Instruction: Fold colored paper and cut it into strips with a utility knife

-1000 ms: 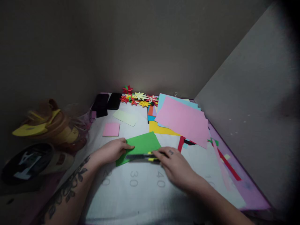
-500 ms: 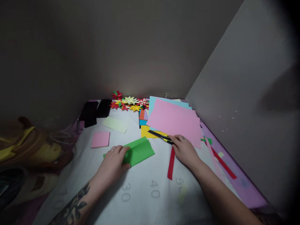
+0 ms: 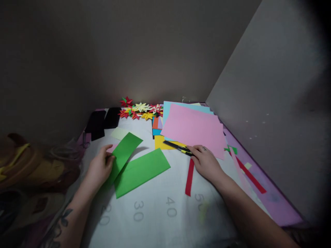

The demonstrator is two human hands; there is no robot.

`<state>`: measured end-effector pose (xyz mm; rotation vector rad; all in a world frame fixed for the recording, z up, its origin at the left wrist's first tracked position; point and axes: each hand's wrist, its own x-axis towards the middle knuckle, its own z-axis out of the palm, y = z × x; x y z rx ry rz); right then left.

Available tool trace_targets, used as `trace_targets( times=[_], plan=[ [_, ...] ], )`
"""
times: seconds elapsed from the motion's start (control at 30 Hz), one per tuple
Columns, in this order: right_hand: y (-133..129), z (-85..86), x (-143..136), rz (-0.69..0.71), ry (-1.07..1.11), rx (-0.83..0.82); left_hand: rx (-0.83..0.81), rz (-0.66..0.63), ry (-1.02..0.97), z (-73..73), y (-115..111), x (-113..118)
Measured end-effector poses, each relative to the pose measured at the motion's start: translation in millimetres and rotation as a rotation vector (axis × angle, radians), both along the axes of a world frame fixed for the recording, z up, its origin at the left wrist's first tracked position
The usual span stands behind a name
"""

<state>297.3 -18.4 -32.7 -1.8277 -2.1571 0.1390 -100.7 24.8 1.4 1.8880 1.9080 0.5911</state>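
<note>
My left hand [image 3: 102,165] pinches a green paper piece [image 3: 128,148] by its left side and holds it tilted above the mat. Beside it, a second green paper piece [image 3: 143,172] lies on the mat, its left end close to the raised one. My right hand [image 3: 204,160] rests at the end of a black and yellow cutter [image 3: 178,147], fingers closed on its handle. Just below that hand a red paper strip [image 3: 189,179] lies on the mat. The lifted green piece partly covers a pink square [image 3: 112,148] and a pale green paper [image 3: 119,133].
Folded paper stars [image 3: 141,107] line the back edge. Large pink sheets [image 3: 193,125] lie over blue ones at the back right, near yellow paper [image 3: 159,142]. Dark flat objects [image 3: 112,117] and scissors [image 3: 86,139] sit at the left; paper scraps [image 3: 248,174] lie at the right.
The left hand has moved left, lifting one green piece up and away from the other, which stays on the mat. My right hand remains at the cutter. The view has shifted slightly.
</note>
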Motion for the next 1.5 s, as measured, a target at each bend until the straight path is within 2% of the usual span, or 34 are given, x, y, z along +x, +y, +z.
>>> trace_targets(
  times=[0.1, 0.17, 0.2, 0.27, 0.33, 0.37, 0.43, 0.57, 0.77, 1.0, 1.2, 1.5],
  plan=[
    [-1.3, -0.5, 0.5, 0.008, 0.002, 0.018, 0.069, 0.046, 0.238, 1.2, 0.6, -1.7],
    [-2.1, -0.3, 1.0, 0.019, 0.008, 0.034, 0.206, 0.057, 0.381, 4.0, -4.0, 5.0],
    [-2.4, -0.1, 1.3, 0.026, 0.012, 0.044, 0.271, 0.02, 0.414, 5.5, -7.6, 10.3],
    [-2.8, 0.1, 1.8, 0.04, 0.02, 0.06, 0.299, -0.165, 0.377, 7.2, -17.0, 23.7],
    [-3.0, -0.4, 1.8, 0.05, 0.025, 0.069, 0.193, -0.396, 0.285, 7.2, -28.1, 38.5],
    [-3.1, -0.9, 1.6, 0.052, 0.026, 0.07, 0.133, -0.479, 0.258, 6.8, -33.6, 45.3],
    [-3.3, -1.7, 1.2, 0.055, 0.031, 0.064, 0.049, -0.565, 0.24, 6.3, -43.1, 56.6],
    [-3.7, 1.6, 4.5, 0.109, 0.07, 0.045, -0.032, -0.572, 0.237, 8.6, -51.1, 66.8],
    [-5.9, 18.2, 26.2, 0.254, 0.21, 0.002, -0.068, -0.553, 0.198, 10.5, -48.3, 66.1],
    [-9.8, 22.9, 35.3, 0.285, 0.269, -0.042, -0.067, -0.539, 0.11, 7.0, -43.7, 59.8],
    [-9.1, 24.9, 39.7, 0.256, 0.272, -0.011, -0.071, -0.556, 0.08, 11.0, -40.9, 61.3],
    [-9.5, 23.9, 39.8, 0.246, 0.284, -0.051, -0.071, -0.537, 0.06, 13.2, -40.7, 61.6]
  ],
)
